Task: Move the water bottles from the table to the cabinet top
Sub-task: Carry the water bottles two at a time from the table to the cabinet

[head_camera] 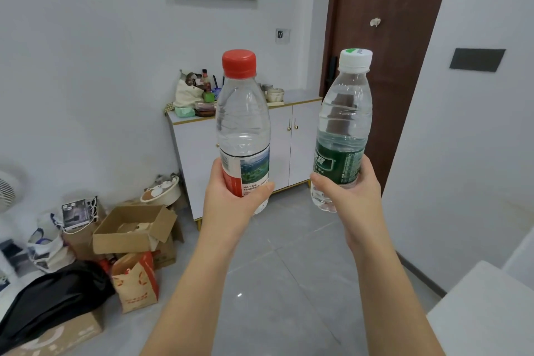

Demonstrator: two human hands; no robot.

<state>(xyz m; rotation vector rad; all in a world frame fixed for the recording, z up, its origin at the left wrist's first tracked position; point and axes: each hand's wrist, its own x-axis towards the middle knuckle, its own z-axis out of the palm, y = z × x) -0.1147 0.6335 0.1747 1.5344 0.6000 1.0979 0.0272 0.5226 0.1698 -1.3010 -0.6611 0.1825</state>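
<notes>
My left hand (pixel 231 199) grips the lower part of a clear water bottle with a red cap (pixel 242 113), held upright in the air. My right hand (pixel 352 196) grips a second clear bottle with a white cap and green label (pixel 344 118), tilted slightly to the right. Both bottles are raised in front of me, side by side and apart. Behind them stands the white cabinet (pixel 303 139) against the far wall. Its top (pixel 300 95) carries clutter on the left half, with a bare stretch at its right end.
On the cabinet top lie a cloth bag (pixel 186 94), jars and small bowls (pixel 274 94). Cardboard boxes (pixel 133 228), paper bags and a black bag (pixel 55 298) crowd the floor at left. A brown door (pixel 390 37) is right of the cabinet. A white table corner (pixel 485 312) sits at bottom right.
</notes>
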